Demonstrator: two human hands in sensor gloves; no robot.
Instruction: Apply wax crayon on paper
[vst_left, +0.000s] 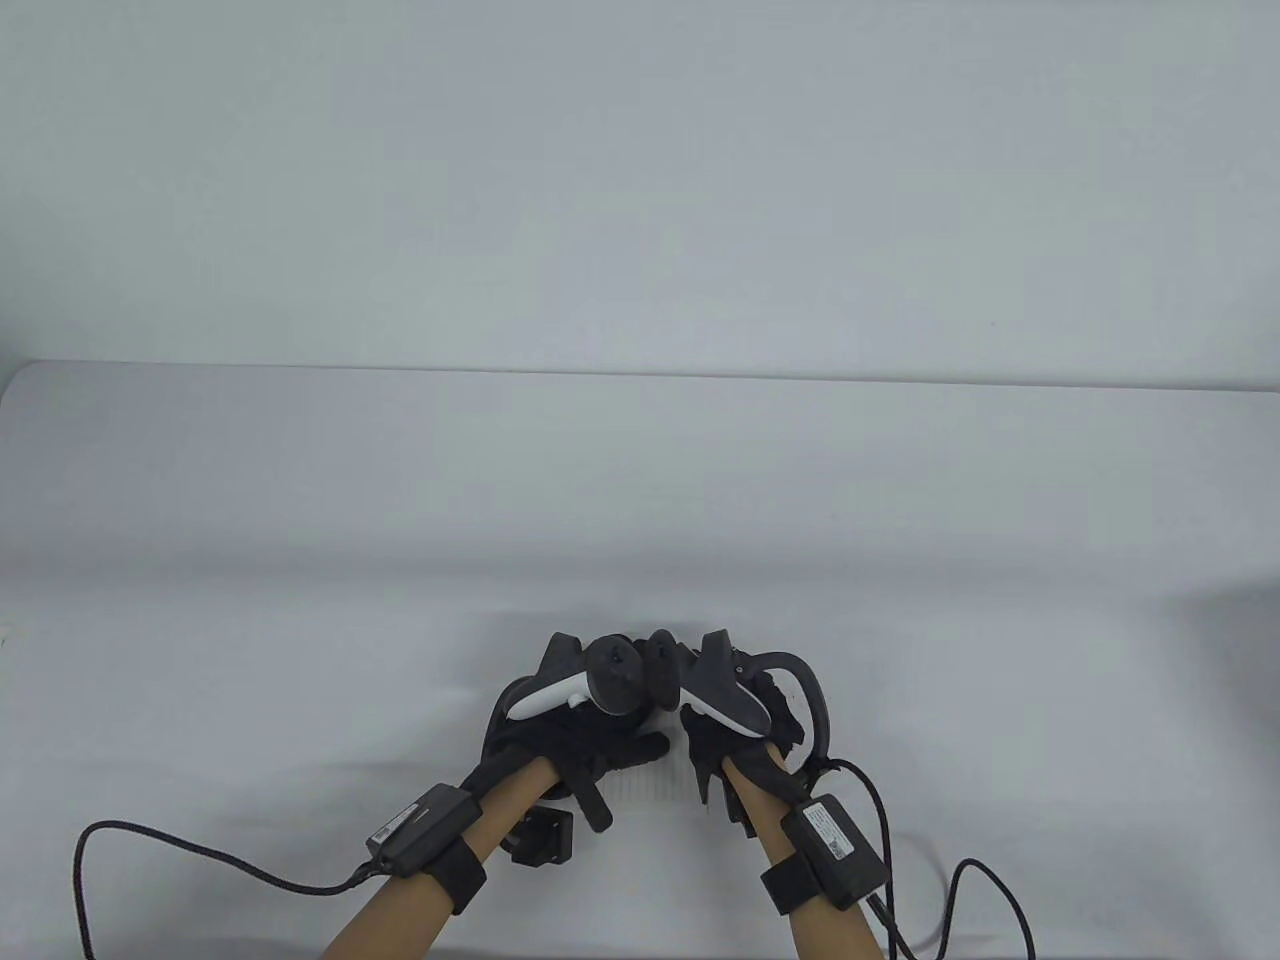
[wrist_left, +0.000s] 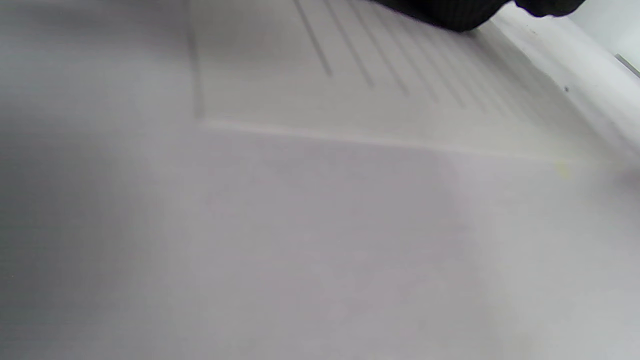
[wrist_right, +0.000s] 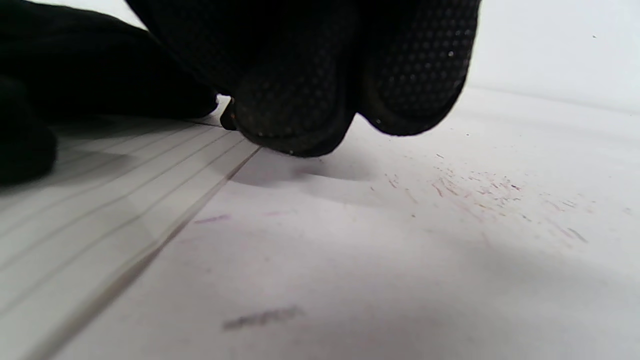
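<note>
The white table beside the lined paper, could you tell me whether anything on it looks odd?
Yes: the white table carries stray reddish-purple crayon flecks and a dark smudge, right of the lined paper sheet, off the page.

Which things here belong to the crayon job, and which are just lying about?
Job:
- lined paper, lying flat on the table
- left hand, on the paper
- right hand, fingers down at the paper's edge
- crayon: not clearly seen

Lying about:
- small black block under the left forearm
- stray coloured marks on the table
</note>
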